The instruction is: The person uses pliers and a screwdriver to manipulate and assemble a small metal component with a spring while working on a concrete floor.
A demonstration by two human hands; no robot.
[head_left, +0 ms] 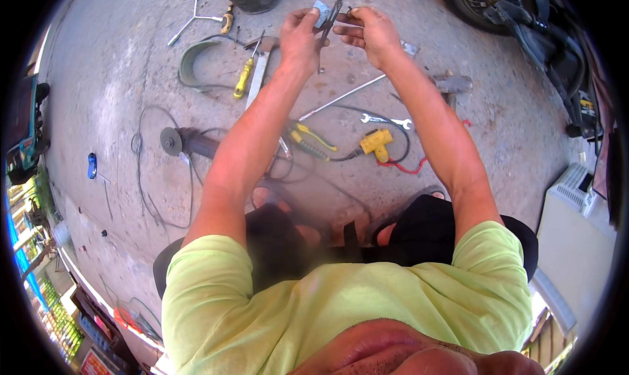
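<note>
My left hand [301,42] is closed around a bundle of thin dark strips [329,22] and a light blue card-like piece [321,13], held out at the top of the view. What the strips are made of is too small to tell. Just right of the bundle, my right hand [377,37] pinches with thumb and forefinger at a small dark thing I cannot make out. Its other fingers point toward the strips. Below my left hand lie a hammer [259,77] and a yellow screwdriver [244,78].
On the concrete are an angle grinder [196,143], yellow-handled pliers [306,141], a yellow socket [375,143] on a black cable, an open-end wrench [385,120], a mallet [453,84], and a three-way wrench [196,16]. A vehicle wheel [493,0] stands at the far right.
</note>
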